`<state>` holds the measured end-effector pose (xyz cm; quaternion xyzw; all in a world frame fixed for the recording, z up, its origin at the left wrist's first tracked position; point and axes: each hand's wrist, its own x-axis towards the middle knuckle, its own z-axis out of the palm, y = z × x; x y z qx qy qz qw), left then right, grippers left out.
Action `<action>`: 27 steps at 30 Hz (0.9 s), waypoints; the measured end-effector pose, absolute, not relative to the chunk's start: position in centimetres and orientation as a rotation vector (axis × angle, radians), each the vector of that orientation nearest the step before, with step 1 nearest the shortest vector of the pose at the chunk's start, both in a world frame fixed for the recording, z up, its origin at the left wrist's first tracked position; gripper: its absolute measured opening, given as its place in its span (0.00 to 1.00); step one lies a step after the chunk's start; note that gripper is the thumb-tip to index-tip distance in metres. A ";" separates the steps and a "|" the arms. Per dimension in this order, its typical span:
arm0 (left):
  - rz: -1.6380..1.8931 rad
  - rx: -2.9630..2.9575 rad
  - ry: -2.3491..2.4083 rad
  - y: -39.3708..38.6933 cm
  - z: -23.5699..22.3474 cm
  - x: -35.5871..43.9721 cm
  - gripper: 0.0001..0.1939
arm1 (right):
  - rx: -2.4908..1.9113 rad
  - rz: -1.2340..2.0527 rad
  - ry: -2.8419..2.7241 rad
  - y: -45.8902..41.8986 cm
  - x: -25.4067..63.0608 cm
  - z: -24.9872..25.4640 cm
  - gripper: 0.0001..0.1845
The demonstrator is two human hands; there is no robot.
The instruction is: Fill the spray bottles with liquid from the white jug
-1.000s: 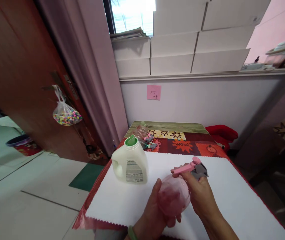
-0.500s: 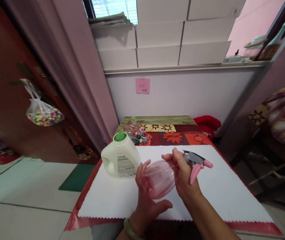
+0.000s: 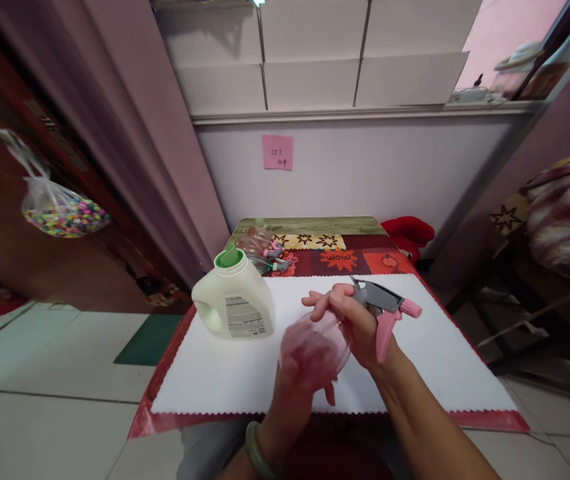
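Observation:
A clear pink spray bottle [image 3: 322, 343] lies tilted above the white mat, its grey-and-pink trigger head [image 3: 387, 303] pointing right. My right hand [image 3: 359, 323] wraps round its neck, just below the trigger head, with some fingers reaching out over the bottle. Around the bottle's rounded base is my left hand [image 3: 289, 393], cupped against it and partly seen through the pink plastic; motion blurs its fingers. To the left, a whitish jug [image 3: 237, 303] with a green cap [image 3: 229, 256] stands upright on the mat, apart from both hands.
The white scalloped mat [image 3: 205, 393] covers most of the small table. More spray bottles [image 3: 259, 250] lie at the table's back left. A pink note [image 3: 278, 152] is stuck on the wall. A bag of colourful beads [image 3: 65, 212] hangs on the left; a red object [image 3: 407, 237] is behind the table.
My left hand has shifted round the bottle's base, its fingers now under and behind it. The bottle's base has swung slightly toward me. The whole view has tilted downward.

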<state>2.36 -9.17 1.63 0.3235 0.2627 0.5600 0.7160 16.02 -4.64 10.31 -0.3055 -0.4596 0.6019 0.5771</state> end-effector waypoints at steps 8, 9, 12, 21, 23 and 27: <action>1.133 0.495 0.490 -8.1 3.4 2.5 0.46 | -0.806 1.241 -0.997 -3.4 16.1 10.0 0.22; 1.266 0.579 0.532 -8.3 3.2 2.7 0.46 | -0.819 1.223 -0.925 -3.3 15.8 10.0 0.22; 1.488 0.837 0.669 -8.9 2.7 3.2 0.55 | -0.830 1.223 -0.797 -3.2 15.4 10.5 0.21; 0.996 0.557 0.410 -7.5 4.1 2.2 0.44 | -0.791 1.261 -0.996 -3.1 15.6 12.8 0.19; 0.985 0.474 0.411 -7.4 4.6 2.0 0.46 | -0.776 1.272 -1.031 -2.9 15.5 13.1 0.19; 1.023 0.372 0.461 -7.6 5.3 1.9 0.39 | -0.764 1.225 -1.021 -2.5 15.0 13.0 0.20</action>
